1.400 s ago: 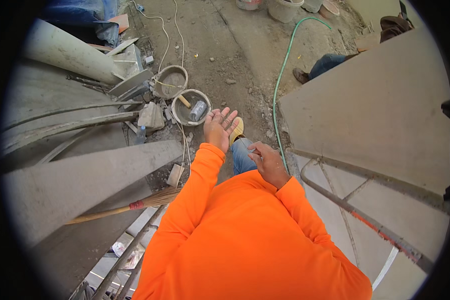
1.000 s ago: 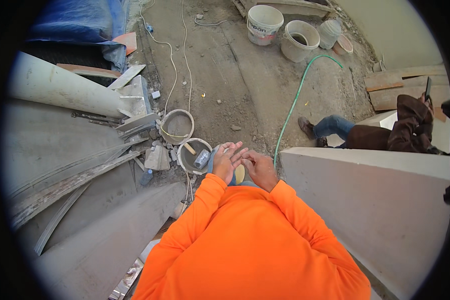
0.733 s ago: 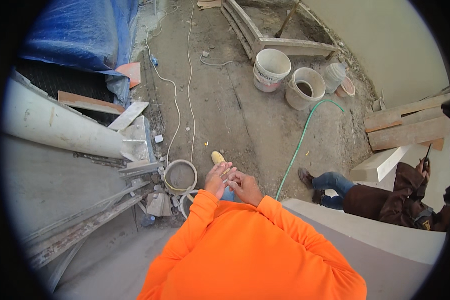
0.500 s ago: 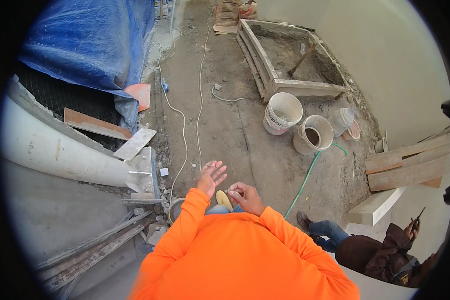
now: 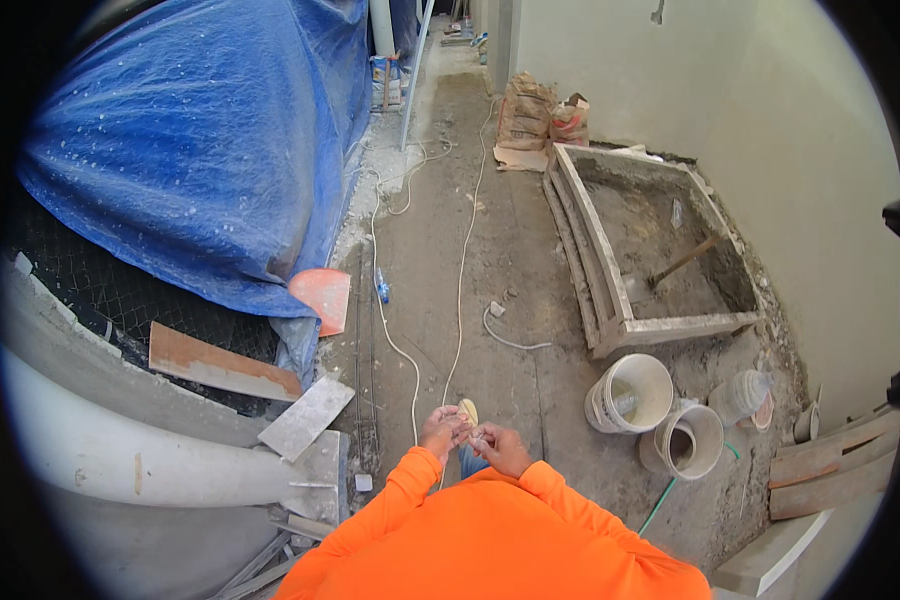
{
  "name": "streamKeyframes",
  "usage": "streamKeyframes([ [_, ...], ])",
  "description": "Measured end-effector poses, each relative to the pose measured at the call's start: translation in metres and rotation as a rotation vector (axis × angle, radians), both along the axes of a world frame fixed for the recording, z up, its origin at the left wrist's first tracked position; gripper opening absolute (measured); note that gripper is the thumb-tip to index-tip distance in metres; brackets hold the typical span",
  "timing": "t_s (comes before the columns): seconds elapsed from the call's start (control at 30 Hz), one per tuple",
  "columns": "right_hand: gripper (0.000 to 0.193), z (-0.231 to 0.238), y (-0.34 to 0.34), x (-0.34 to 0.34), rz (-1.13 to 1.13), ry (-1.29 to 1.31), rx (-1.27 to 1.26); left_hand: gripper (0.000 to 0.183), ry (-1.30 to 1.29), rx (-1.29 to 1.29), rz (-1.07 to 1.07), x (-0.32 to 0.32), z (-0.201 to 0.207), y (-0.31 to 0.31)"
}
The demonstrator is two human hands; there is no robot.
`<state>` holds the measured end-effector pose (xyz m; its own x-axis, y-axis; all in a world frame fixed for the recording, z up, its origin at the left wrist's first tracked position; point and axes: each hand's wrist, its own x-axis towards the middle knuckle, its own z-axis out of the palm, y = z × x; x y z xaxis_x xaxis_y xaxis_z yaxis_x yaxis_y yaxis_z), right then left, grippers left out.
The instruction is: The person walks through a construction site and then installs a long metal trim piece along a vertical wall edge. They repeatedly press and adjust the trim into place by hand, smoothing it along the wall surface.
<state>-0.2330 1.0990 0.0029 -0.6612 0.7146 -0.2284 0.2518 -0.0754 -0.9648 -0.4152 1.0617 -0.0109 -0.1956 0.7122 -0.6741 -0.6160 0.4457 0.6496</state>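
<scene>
My left hand (image 5: 444,432) and my right hand (image 5: 502,449) meet in front of my orange shirt. The fingers of the left are bent in toward the right fingertips. My right thumb and fingers are pinched together. Whatever lies between the fingers, if anything, is too small to make out. Just beyond the hands shows the pale yellow toe of a boot (image 5: 468,409), with a bit of blue trouser leg below it.
White cables (image 5: 460,330) run along the dirt floor ahead. To the right stand two buckets (image 5: 630,392), a wooden mixing trough (image 5: 625,300) with a handled tool inside, and boards (image 5: 830,470). A blue tarp (image 5: 200,140) and a pale pipe (image 5: 120,430) lie left.
My left hand, spread open before, has come in to the right hand with its fingers bent. The view has swung left and forward; the person at lower right is out of it.
</scene>
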Motion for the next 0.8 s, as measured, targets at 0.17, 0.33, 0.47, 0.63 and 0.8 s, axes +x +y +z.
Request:
streamKeyframes([
  [0.17,0.018,0.018,0.176,-0.112,0.187,-0.038,0.196,0.036,-0.097,0.093,0.206,-0.110,0.019,0.156],
  [0.33,0.019,0.046,0.317,-0.210,0.384,-0.089,0.330,0.024,-0.070,0.200,0.462,-0.228,0.036,0.275],
  [0.47,0.016,0.042,0.400,-0.280,0.474,-0.022,0.214,0.027,0.007,0.136,0.683,-0.318,0.013,0.349],
  [0.63,0.017,0.018,0.535,-0.370,0.573,0.021,0.233,0.041,0.055,-0.039,0.709,-0.433,-0.030,0.467],
  [0.8,0.025,0.000,0.698,-0.430,0.474,0.020,0.201,0.035,-0.055,0.151,0.793,-0.554,-0.040,0.646],
])
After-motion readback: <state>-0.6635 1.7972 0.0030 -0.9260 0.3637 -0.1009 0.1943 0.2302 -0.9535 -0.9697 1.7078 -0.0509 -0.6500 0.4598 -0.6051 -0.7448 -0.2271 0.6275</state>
